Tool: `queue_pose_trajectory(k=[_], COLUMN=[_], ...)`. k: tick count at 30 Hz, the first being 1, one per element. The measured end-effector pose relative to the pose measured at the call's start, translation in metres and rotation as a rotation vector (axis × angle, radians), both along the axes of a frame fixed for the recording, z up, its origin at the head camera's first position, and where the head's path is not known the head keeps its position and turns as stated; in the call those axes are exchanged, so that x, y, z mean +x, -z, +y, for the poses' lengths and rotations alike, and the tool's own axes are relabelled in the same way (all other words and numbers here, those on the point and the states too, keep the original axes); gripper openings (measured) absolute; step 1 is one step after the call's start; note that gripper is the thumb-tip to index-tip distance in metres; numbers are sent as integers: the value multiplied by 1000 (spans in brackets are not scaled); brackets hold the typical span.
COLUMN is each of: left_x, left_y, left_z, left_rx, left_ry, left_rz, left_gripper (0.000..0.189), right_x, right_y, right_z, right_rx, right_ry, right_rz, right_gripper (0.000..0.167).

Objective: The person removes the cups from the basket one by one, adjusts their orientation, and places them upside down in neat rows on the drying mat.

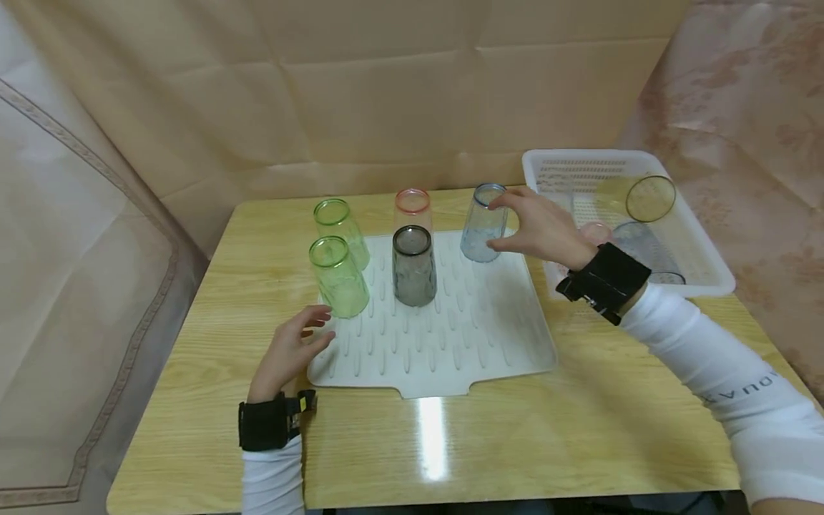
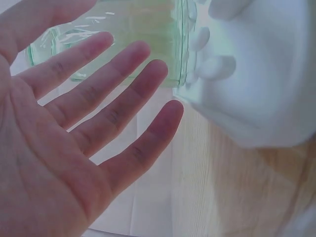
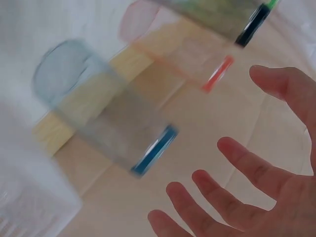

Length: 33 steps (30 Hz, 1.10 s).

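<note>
My right hand [image 1: 541,223] is beside a blue-tinted glass [image 1: 481,232] at the back right of the white drying mat [image 1: 438,368]. In the right wrist view, its fingers [image 3: 237,158] are spread and curve loosely, apart from the blue glass [image 3: 108,108]. My left hand [image 1: 291,350] hovers at the mat's left edge, close by the nearer green glass [image 1: 341,286]; the left wrist view has its fingers [image 2: 133,103] extended and holding nothing. A second green glass [image 1: 347,229], a grey glass [image 1: 415,275] and a pink-rimmed glass [image 1: 413,207] stand on the mat, thick bases up.
A white perforated basket [image 1: 708,250] stands at the right of the wooden table [image 1: 212,372]. Inside lie a yellowish glass [image 1: 650,199], a pink one and a dark bluish one. Beige cloth [image 1: 386,107] hangs behind the table.
</note>
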<state>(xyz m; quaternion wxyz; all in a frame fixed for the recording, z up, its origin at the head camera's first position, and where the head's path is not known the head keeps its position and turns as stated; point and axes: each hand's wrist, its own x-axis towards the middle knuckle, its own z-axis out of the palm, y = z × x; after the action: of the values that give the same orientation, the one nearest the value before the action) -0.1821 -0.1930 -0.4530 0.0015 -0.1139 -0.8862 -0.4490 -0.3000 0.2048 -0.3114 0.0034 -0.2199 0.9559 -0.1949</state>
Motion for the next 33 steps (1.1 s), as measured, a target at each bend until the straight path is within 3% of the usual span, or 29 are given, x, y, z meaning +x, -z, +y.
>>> queue_pose_trajectory(k=[14,22,27,33], left_x=[3,4,6,10], left_y=[-4,-4,-3,-2], left_z=[8,14,19,28], left_rx=[16,37,48,38], left_ry=[34,54,78,99], left_rz=[-7,2,11,30], left_gripper=[40,39,39,41], right_x=[-17,-24,-28,-33], right_y=[-4,-3,-4,1], right_z=[74,106,124,144], right_rx=[12,32,105,75], right_ry=[180,291,400,476], right_rz=[58,53,22,-53], right_gripper=[47,49,50,44])
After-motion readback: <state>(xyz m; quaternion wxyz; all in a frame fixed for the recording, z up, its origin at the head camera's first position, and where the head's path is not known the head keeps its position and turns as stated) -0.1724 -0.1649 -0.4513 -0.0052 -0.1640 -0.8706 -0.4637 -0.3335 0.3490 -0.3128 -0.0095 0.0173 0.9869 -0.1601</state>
